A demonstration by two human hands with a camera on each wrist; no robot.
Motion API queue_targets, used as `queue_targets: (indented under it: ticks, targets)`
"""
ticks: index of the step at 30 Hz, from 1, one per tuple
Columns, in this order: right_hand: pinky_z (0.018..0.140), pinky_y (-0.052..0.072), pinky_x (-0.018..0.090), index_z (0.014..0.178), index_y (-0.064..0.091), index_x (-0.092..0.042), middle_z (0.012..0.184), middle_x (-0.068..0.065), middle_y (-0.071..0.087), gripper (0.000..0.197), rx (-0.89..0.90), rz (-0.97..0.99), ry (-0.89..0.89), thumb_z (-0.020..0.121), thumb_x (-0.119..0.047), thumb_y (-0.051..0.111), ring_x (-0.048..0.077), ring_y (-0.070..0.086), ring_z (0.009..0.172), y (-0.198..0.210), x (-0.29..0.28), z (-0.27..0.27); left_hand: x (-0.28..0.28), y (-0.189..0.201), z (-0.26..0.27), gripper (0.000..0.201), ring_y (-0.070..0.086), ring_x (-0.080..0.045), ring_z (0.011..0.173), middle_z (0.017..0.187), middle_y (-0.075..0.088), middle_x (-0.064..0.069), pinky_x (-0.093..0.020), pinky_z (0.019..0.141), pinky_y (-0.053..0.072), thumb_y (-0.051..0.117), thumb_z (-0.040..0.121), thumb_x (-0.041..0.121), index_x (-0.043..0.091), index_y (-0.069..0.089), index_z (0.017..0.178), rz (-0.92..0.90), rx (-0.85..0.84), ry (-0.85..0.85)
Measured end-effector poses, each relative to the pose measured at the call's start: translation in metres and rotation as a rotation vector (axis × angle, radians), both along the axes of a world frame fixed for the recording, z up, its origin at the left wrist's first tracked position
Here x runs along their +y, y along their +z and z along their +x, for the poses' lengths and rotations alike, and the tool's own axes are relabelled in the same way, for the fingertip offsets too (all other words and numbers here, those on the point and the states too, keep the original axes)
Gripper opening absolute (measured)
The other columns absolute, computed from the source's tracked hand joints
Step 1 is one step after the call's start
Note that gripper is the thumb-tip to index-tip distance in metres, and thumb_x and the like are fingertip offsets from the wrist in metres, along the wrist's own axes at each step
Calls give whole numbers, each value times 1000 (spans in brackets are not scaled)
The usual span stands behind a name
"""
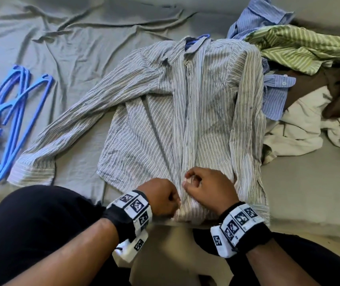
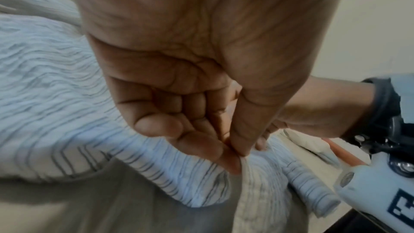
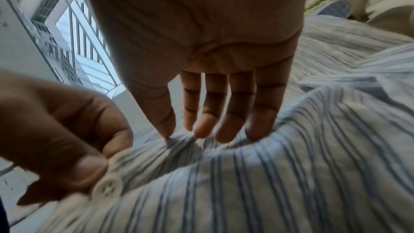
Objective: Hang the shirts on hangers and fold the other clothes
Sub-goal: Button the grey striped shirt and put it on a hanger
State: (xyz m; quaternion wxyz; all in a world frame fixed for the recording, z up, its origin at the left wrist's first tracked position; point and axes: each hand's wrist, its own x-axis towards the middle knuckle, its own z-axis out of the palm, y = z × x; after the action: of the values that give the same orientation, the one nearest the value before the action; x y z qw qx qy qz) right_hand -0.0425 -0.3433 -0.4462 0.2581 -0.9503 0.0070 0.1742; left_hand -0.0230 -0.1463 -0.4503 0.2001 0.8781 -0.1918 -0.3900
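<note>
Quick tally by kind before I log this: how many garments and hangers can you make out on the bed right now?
Striped shirts: 3 — grey-striped shirt, blue striped shirt, green striped shirt
Cream garment: 1
Brown garment: 1
Blue hangers: a stack, count unclear
Total garments: 5

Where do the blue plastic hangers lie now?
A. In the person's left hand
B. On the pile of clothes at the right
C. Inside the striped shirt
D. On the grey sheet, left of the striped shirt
D: the blue hangers lie in a loose bunch on the grey sheet, left of the striped shirt and beside its sleeve.
</note>
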Motion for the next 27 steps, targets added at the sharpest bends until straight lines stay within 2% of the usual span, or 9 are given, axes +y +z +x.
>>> queue_targets:
  ticks: [3, 7, 10, 13, 16, 18, 21, 25, 27]
  targets:
    - [74, 57, 30, 117, 70, -35, 81, -18, 68, 40, 54, -67, -11, 90, -63, 61, 1, 63, 79, -21, 2, -7, -2, -2, 0, 20, 67, -10, 71, 74, 71, 9, -28, 72, 57, 67, 90, 43, 26, 72, 81, 46, -22, -1]
    - [79, 57, 35, 117, 69, -30, 99, -10, 73, 50, 30, -167, -19, 90, -69, 55, 14, 68, 92, -29, 10, -5, -6, -5, 7, 28, 65, -8, 67, 72, 67, 11, -34, 69, 62, 57, 89, 51, 28, 71, 81, 36, -150, 113]
    - [74, 58, 36, 108, 69, -27, 99, -8, 71, 51, 43, -228, -46, 88, -73, 57, 17, 67, 89, -29, 17, 1, -9, 2, 16, 25, 65, -13, 85, 103, 62, 9, -39, 77, 60, 55, 97, 50, 32, 70, 105, 40, -302, 205]
    - [68, 58, 36, 96, 65, -27, 89, -7, 66, 47, 63, -292, -62, 84, -72, 60, 19, 65, 79, -25, 22, 6, -22, 9, 32, 30, 66, -22, 99, 125, 54, 1, -43, 84, 59, 54, 101, 41, 21, 67, 119, 168, -327, 141]
    - [69, 59, 36, 93, 66, -25, 85, -6, 66, 32, 107, -304, -54, 80, -55, 64, 21, 65, 76, -25, 19, 11, -29, 4, 53, 22, 69, -27, 96, 119, 66, -8, -41, 83, 60, 58, 101, 30, 12, 67, 108, 374, -233, 60]
    - [68, 58, 34, 89, 68, -22, 81, -4, 66, 26, 106, -310, -65, 81, -46, 62, 23, 65, 74, -26, 15, 13, -28, -7, 62, 26, 70, -28, 95, 115, 71, -11, -41, 84, 61, 60, 100, 35, 11, 69, 106, 396, -164, 76]
    - [63, 53, 30, 86, 68, -20, 78, -3, 68, 29, 92, -337, -88, 87, -48, 60, 25, 66, 73, -29, 7, 17, -27, -14, 66, 28, 70, -26, 90, 107, 73, -7, -41, 82, 61, 63, 99, 41, 14, 70, 102, 413, -150, 60]
    - [60, 49, 29, 81, 69, -22, 73, -6, 67, 40, 70, -321, -108, 89, -59, 60, 20, 66, 69, -27, 4, 17, -28, -17, 67, 10, 74, -14, 68, 93, 77, 3, -34, 70, 64, 73, 93, 30, 23, 72, 100, 147, 15, 154]
    - [62, 53, 29, 85, 71, -23, 73, -8, 68, 42, 62, -307, -116, 91, -63, 60, 17, 66, 69, -27, 4, 15, -29, -21, 65, 16, 71, -9, 60, 89, 77, 6, -27, 62, 62, 74, 92, 27, 31, 71, 107, 19, 44, 246]
